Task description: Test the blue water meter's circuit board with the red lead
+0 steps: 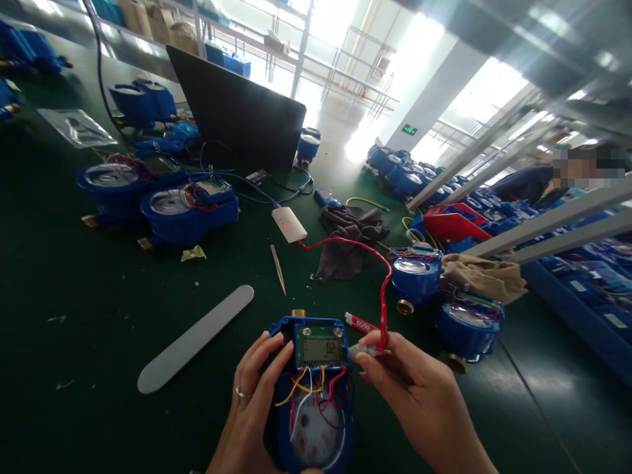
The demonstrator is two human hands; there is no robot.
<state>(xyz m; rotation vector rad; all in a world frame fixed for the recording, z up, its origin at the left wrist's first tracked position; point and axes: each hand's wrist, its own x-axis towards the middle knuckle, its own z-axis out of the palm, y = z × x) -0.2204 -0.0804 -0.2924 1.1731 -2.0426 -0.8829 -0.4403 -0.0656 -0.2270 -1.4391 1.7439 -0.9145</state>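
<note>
So I've got the blue water meter [313, 388] gripped in my left hand [254, 401] at 6 o'clock, cover off, its little LCD reading 02 and loose wires spilling over the dial. My right hand [424, 395] is pinching a metal probe tip [363, 351] on a red cable [380, 283] against the board's right edge. Looks like the test step; I reckon next I need a steady contact. At 3 o'clock, a blue crate [587, 316] seems to hold more meters, too blurred to count.
</note>
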